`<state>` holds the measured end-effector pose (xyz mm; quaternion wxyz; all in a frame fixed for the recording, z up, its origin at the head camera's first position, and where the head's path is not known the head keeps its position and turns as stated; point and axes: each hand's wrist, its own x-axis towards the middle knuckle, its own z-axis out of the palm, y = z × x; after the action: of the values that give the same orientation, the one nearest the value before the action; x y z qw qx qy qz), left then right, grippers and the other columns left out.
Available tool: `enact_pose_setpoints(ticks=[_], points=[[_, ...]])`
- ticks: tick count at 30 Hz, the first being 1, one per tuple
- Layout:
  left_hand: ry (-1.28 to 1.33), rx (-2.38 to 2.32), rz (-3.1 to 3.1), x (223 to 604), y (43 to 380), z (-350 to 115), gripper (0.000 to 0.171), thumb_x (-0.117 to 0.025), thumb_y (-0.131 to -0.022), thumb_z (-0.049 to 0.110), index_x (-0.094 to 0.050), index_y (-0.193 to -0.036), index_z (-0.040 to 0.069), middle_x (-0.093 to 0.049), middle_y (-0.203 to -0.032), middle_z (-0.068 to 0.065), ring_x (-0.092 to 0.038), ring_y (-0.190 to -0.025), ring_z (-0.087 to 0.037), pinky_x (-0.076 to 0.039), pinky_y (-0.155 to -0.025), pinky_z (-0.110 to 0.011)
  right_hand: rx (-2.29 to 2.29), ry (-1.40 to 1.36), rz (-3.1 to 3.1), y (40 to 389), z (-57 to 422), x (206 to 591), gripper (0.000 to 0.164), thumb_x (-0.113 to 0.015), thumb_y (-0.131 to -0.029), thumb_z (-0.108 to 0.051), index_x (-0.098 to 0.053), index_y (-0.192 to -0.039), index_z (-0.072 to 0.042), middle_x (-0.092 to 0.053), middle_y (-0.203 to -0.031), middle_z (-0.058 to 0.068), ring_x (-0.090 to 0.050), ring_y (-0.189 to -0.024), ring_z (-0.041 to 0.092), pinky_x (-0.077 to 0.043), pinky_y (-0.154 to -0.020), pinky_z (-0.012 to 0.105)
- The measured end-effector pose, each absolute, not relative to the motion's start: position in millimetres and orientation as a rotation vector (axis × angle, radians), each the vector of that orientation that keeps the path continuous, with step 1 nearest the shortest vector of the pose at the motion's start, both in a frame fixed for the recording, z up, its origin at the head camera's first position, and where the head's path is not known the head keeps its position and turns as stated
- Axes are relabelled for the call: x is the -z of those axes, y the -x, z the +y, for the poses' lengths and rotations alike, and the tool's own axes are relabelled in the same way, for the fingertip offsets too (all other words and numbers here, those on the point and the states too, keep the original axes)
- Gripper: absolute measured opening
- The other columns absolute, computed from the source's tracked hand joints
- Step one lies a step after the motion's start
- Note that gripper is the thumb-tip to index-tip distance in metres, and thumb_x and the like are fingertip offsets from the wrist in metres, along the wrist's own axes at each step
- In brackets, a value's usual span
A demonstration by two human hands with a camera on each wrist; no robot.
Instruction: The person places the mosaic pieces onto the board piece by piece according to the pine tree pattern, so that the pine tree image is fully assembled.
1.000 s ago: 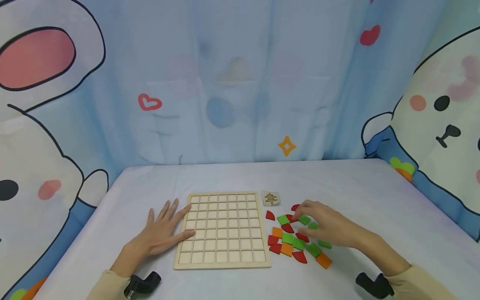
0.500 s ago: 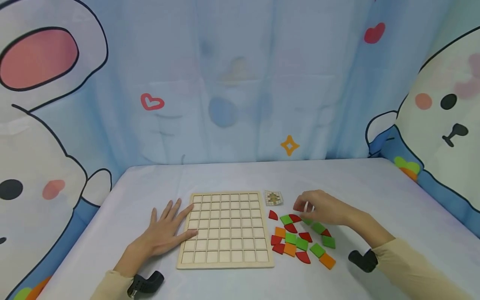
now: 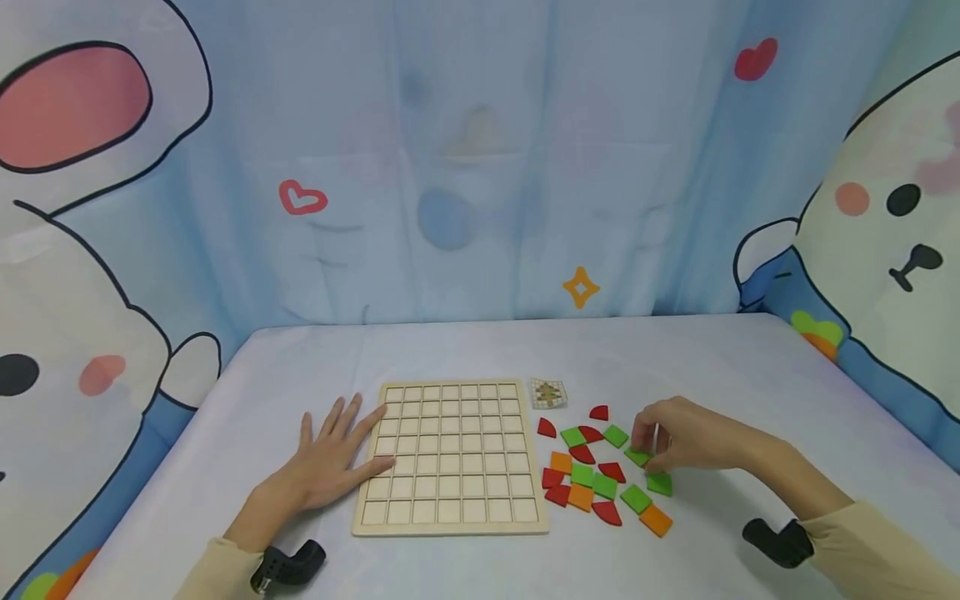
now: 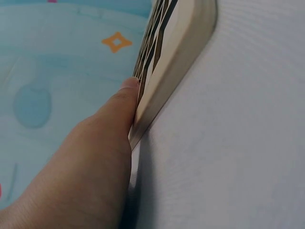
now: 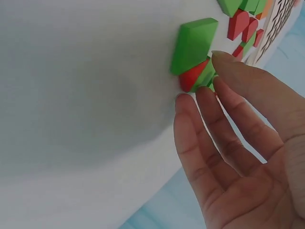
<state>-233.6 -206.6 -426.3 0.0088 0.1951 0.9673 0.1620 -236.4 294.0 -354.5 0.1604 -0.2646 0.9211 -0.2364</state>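
My left hand (image 3: 318,467) lies spread at the left edge of a wooden grid board (image 3: 451,532). In the left wrist view its thumb (image 4: 107,112) rests on the board's rim (image 4: 174,71). My right hand (image 3: 693,435) hovers at the right side of the loose pieces, fingers bent loosely downward. Its thumb and fingertips stand apart in the right wrist view, close around a green tile (image 5: 205,76) and a red piece (image 5: 190,77); I cannot tell whether they touch. Another green tile (image 5: 195,45) lies beside them.
Several red quarter-round pieces (image 3: 607,513), green tiles (image 3: 604,486) and orange tiles (image 3: 580,497) lie right of the board. A small pattern card (image 3: 548,393) is by the board's far right corner. A printed curtain (image 3: 465,167) hangs behind the white table (image 3: 300,358).
My right hand has moved right and nearer to me, from the far red piece to the green tiles. That red piece is now uncovered on the table. The left hand keeps its place.
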Motion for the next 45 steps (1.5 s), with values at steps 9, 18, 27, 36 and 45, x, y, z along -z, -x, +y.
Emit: enact_pose_setpoints(ticks=[9, 18, 27, 36, 45], points=[[-0.606, -0.504, 3.036, 425, 234, -208, 0.082, -0.053, -0.102, 0.063, -0.03, -0.167, 0.018, -0.015, -0.172, -0.025, -0.007, -0.157, -0.051, 0.004, -0.113, -0.083, 0.715, 0.715, 2.677, 230, 311, 361, 0.019, -0.085, -0.085, -0.006, -0.072, -0.099, -0.008, -0.068, -0.094, -0.006, -0.059, -0.076, 0.008, -0.057, -0.069, 0.022], [-0.6, -0.498, 3.027, 423, 235, -208, 0.082, -0.052, -0.102, 0.064, -0.029, -0.167, 0.02, -0.015, -0.172, -0.025, -0.006, -0.158, -0.05, 0.004, -0.113, -0.083, 0.72, 0.749, 2.768, 229, 310, 368, 0.016, -0.086, -0.085, -0.007, -0.074, -0.096, -0.009, -0.069, -0.091, -0.007, -0.057, -0.073, 0.005, -0.056, -0.067, 0.021], [-0.607, -0.53, 3.024, 431, 233, -209, 0.082, -0.053, -0.102, 0.063, -0.029, -0.167, 0.02, -0.014, -0.172, -0.024, -0.006, -0.157, -0.051, 0.005, -0.112, -0.083, 0.787, 0.779, 2.732, 225, 311, 374, 0.02, -0.087, -0.083, -0.003, -0.073, -0.096, -0.008, -0.069, -0.092, -0.006, -0.057, -0.074, 0.005, -0.056, -0.066, 0.022], [-0.588, -0.504, 3.008, 429, 232, -211, 0.082, -0.052, -0.102, 0.063, -0.028, -0.168, 0.019, -0.013, -0.172, -0.024, -0.005, -0.158, -0.05, 0.004, -0.112, -0.083, 0.783, 0.737, 2.744, 229, 318, 377, 0.017, -0.084, -0.084, -0.001, -0.074, -0.097, -0.006, -0.069, -0.09, -0.006, -0.058, -0.077, 0.004, -0.057, -0.072, 0.02], [-0.581, -0.488, 3.005, 429, 235, -206, 0.083, -0.05, -0.102, 0.065, -0.026, -0.168, 0.02, -0.012, -0.173, -0.023, -0.004, -0.158, -0.048, 0.005, -0.114, -0.081, 0.722, 0.612, 2.802, 232, 319, 375, 0.013, -0.085, -0.084, -0.004, -0.078, -0.094, -0.004, -0.072, -0.087, -0.004, -0.061, -0.074, 0.009, -0.057, -0.068, 0.02]])
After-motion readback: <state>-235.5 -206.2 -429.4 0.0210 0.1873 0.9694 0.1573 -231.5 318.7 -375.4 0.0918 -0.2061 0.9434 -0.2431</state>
